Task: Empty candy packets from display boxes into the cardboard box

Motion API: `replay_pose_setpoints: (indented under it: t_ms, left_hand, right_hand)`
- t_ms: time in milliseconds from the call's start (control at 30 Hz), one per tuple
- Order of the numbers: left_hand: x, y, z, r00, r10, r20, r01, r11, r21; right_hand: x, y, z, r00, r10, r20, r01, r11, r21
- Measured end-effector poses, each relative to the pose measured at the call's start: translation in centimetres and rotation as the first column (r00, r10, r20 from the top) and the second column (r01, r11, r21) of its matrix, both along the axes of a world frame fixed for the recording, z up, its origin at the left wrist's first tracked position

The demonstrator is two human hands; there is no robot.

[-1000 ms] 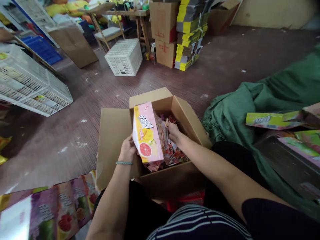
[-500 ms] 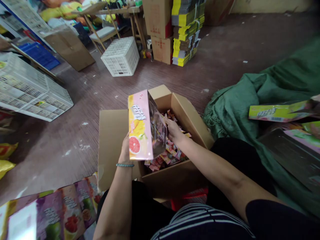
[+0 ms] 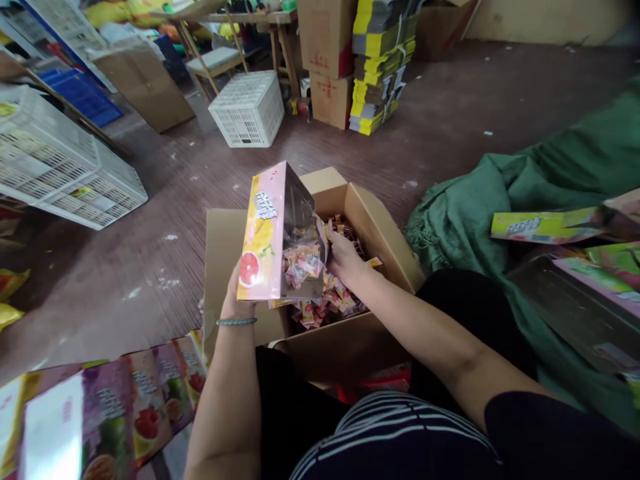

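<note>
Pink box (image 3: 263, 233) in L hand (image 3: 235, 301), R hand (image 3: 343, 259) at candies (image 3: 331, 303) (brown carton (image 3: 350, 347))

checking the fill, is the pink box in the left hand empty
No, small wrapped candies show inside the open pink box, which the left hand holds upright over the cardboard carton.

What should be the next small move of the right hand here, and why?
Probably the right hand should scoop more sweets from the carton into the pink box. The left hand holds it tilted, open side toward the carton, and it looks only partly filled.
</note>
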State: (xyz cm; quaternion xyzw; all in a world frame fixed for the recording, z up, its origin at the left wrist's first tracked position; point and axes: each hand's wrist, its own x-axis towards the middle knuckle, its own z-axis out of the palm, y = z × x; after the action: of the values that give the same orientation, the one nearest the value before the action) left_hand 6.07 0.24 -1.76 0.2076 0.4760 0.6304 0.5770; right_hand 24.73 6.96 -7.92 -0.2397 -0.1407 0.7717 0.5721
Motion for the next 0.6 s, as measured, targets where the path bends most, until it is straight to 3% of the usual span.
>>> replay_pose_setpoints:
  t_ms: [133,233,367,433,500,567,600]
  left_hand:
    - [-1.0,-1.3,2.6,0.993,-0.115,-0.012,0.115,0.992,-0.053]
    - [-1.0,-2.3,2.4,0.985,-0.112,-0.128,0.109,0.994,-0.03]
    - [-0.2,-2.9,1.6,0.948,-0.079,-0.307,0.116,0.988,0.102]
    - [-0.5,-2.9,1.8,0.938,0.057,-0.343,0.014,0.98,0.2]
    - [-1.5,-2.8,2.5,0.907,0.291,-0.304,-0.182,0.923,0.34]
    - [-2.7,-2.7,3.2,0.841,0.504,-0.196,-0.386,0.813,0.436]
    - [-3.2,-2.7,3.6,0.803,0.579,-0.14,-0.468,0.759,0.452]
  right_hand:
    - [-1.1,-0.8,1.0,0.996,-0.08,0.028,0.08,0.997,0.013]
    - [-2.1,-1.1,1.0,0.993,-0.085,0.079,0.084,0.996,0.011]
    - [-3.3,-1.0,0.0,0.985,-0.004,0.172,-0.016,0.993,0.116]
    - [-3.7,-1.1,-1.0,0.958,0.015,0.287,-0.085,0.968,0.235]
    - [-4.0,-1.6,-2.6,0.877,-0.094,0.471,-0.116,0.91,0.398]
    - [-4.3,-2.8,-4.9,0.678,-0.299,0.672,-0.224,0.786,0.576]
    - [-4.4,-3.5,-6.3,0.542,-0.401,0.738,-0.356,0.686,0.634]
